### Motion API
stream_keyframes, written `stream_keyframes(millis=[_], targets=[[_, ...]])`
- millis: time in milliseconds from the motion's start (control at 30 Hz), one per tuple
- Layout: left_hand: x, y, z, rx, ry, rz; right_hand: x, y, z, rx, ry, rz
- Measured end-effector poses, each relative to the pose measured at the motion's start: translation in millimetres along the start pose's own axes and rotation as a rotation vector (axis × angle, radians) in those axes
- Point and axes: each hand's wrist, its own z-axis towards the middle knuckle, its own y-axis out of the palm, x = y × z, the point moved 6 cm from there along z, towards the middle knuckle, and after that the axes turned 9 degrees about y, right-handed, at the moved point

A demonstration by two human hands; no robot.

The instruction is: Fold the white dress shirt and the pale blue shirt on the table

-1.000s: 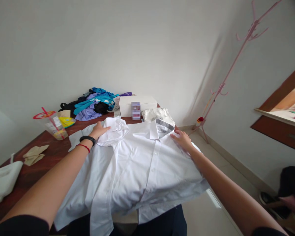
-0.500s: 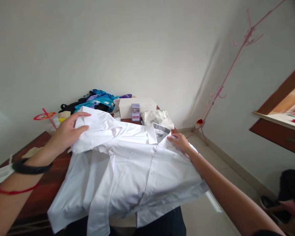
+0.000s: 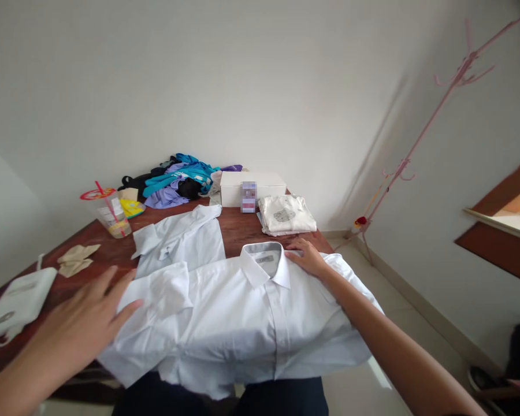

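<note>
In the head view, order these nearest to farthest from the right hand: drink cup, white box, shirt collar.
1. Shirt collar: just left of the right hand.
2. White box: toward the back of the table.
3. Drink cup: on the table's left side.

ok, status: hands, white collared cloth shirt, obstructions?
Left hand open, contact unclear; right hand on shirt by collar. Shirt lies front-up. Clear plastic cup beyond left hand, not blocking.

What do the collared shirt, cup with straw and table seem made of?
Collared shirt: probably woven cotton or a blend, matte and softly creased. Cup: likely clear, glossy plastic; the straw shows through its wall. Table: apparently wood or wood-look veneer, slightly shiny, judging by its streaky reddish-brown top.
</note>
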Motion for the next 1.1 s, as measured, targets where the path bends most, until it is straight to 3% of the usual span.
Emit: stream_keyframes(millis=[100,167,233,300,500,700,967,1100], targets=[[76,13.4,28,-0.077,0.268,-0.217,1,-2,-1,0.01,-0.015,0.009],[114,17.7,50,-0.063,0.365,-0.268,2,-1,-1,-0.007,-0.013,0.006],[137,23.1,71,-0.042,0.42,-0.3,1,0,-1,-0.028,-0.02,-0.002],[148,30.7,88,-0.041,0.424,-0.322,0,0,-2,-0.038,-0.026,-0.007],[144,44.8,106,0.023,0.378,-0.241,4,1,-2,-0.034,0.03,-0.035],[128,46.7,107,-0.107,0.287,-0.184,-1,-2,-1,-0.019,0.026,-0.059],[121,3.1,115,0.018,0.282,-0.027,-18,9,-1,-0.061,-0.02,-0.083],[108,-28.2,122,0.066,0.27,0.01,-36,-3,13,0.039,-0.004,0.007]])
